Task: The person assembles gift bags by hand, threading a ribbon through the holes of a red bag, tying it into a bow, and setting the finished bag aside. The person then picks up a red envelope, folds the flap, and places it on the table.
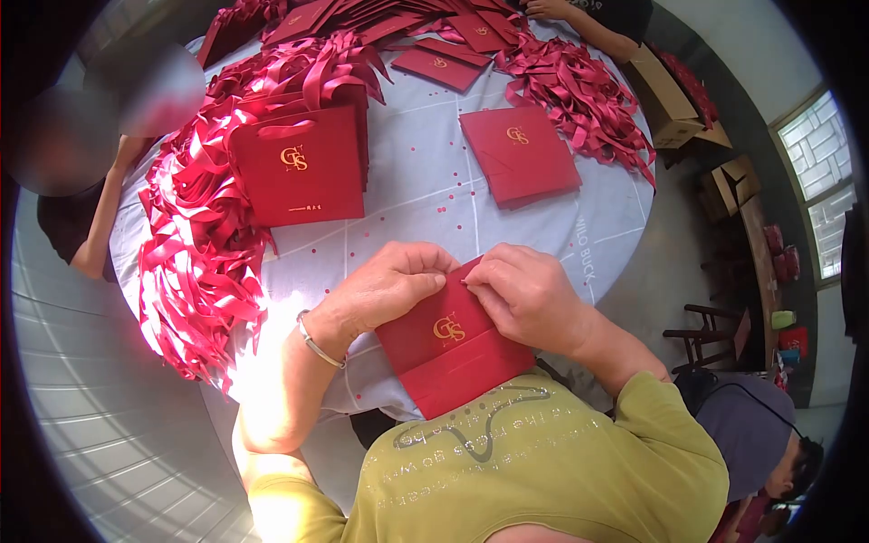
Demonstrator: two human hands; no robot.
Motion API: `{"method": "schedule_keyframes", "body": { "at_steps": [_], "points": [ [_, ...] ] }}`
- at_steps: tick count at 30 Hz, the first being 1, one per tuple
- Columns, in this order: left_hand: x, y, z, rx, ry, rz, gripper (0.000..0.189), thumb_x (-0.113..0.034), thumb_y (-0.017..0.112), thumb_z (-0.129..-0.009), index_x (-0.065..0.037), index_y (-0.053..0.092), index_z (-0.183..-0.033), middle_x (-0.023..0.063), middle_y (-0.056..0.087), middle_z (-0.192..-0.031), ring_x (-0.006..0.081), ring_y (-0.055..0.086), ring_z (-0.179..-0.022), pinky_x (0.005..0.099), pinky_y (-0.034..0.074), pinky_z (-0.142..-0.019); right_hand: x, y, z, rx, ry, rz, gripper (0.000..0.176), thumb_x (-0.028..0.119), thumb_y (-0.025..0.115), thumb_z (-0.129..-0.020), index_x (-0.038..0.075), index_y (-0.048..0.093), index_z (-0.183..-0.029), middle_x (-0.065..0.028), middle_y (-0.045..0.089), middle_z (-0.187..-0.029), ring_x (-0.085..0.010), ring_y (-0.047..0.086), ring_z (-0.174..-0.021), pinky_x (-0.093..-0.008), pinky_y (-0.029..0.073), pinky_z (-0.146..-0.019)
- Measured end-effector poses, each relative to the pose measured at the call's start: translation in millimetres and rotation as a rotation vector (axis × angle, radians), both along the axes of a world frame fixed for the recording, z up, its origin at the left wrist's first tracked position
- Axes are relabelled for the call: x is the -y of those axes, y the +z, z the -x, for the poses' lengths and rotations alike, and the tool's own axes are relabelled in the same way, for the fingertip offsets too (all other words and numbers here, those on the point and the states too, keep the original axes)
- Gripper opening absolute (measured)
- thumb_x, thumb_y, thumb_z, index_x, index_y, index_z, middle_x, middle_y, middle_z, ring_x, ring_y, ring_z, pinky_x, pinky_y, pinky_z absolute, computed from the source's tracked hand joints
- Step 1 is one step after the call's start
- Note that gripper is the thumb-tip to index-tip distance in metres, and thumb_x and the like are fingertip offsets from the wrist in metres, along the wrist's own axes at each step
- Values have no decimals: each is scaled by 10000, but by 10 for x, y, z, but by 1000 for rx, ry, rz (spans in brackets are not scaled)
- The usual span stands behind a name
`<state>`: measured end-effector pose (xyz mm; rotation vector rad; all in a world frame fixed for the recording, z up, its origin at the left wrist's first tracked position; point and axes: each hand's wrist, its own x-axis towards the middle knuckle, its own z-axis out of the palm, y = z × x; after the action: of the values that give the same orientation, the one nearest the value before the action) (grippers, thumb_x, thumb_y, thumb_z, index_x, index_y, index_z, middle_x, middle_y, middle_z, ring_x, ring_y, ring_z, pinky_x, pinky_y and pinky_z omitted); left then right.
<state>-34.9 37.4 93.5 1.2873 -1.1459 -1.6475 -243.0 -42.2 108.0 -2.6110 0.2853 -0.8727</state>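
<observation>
Steadying the red bag seems the key here: of the two hands, the left hand grips its far edge, thumb on the face, while the right hand pinches a tiny part of it there. Light, even tension should avoid creases. The bag lies at the table's near edge, logo up, top pointing away and slightly left; sides look almost equal, leaving its long axis unclear.
</observation>
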Motion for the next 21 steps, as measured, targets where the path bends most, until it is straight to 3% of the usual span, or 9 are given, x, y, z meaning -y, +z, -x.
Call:
{"method": "schedule_keyframes", "body": {
  "at_steps": [3,5,7,11,13,17,19,20,21],
  "points": [
    [-7,14,22,67,10,42,226,-84,531,-917,21,663,-1067,77,702,-930,134,637,-890,290,506,-818,-88,76,-34,-94,-14,76,85,22,651,-782,34,568,-791,-108,555,-755,-290,603,-689,-393,509,-638],
    [3,9,47,275,-5,173,219,-93,553,-890,26,678,-1025,133,712,-943,195,653,-913,334,511,-838,-163,169,-52,-338,-71,153,149,-8,681,-747,27,592,-861,-129,603,-829,-321,620,-743,-406,503,-644],
    [-8,-48,11,342,3,298,212,-116,575,-883,17,673,-1016,123,710,-916,173,638,-916,312,496,-838,-147,176,-132,-348,-72,109,56,24,649,-767,27,600,-794,-141,581,-758,-316,619,-701,-420,508,-643],
    [-1,-100,18,317,1,387,190,-97,557,-860,16,677,-954,134,681,-810,173,613,-810,344,491,-755,49,355,-233,-421,-76,-472,111,76,710,-758,6,662,-829,-167,675,-774,-331,668,-699,-396,523,-628],
    [-37,-21,36,331,45,352,182,-89,553,-859,17,674,-945,135,674,-797,171,603,-790,348,488,-735,31,334,-247,-400,-41,-425,171,104,755,-738,-1,656,-829,-172,683,-773,-323,662,-661,-389,519,-619],
    [-61,1,73,339,68,367,150,-68,593,-849,35,664,-933,134,681,-771,153,619,-743,336,491,-671,142,326,-226,-346,-65,-269,243,105,825,-687,14,652,-831,-136,651,-756,-272,641,-663,-353,504,-612],
    [-85,-1,122,272,107,404,159,-89,675,-834,38,654,-926,127,695,-755,144,647,-719,331,498,-635,259,361,-230,-329,131,-358,290,93,861,-676,19,642,-849,-37,632,-781,-130,591,-679,-301,469,-610],
    [-95,1,125,276,114,411,159,-89,675,-834,38,654,-926,127,695,-755,144,647,-719,331,498,-635,280,432,-204,-448,149,-588,299,60,850,-712,14,631,-911,-10,651,-840,-92,603,-732,-262,483,-645],
    [-109,48,133,306,115,401,162,-101,689,-832,31,651,-918,129,695,-753,153,653,-715,336,501,-634,327,442,-209,-448,154,-579,299,60,850,-712,14,631,-911,-10,651,-840,-92,603,-732,-262,483,-645]
  ]
}}
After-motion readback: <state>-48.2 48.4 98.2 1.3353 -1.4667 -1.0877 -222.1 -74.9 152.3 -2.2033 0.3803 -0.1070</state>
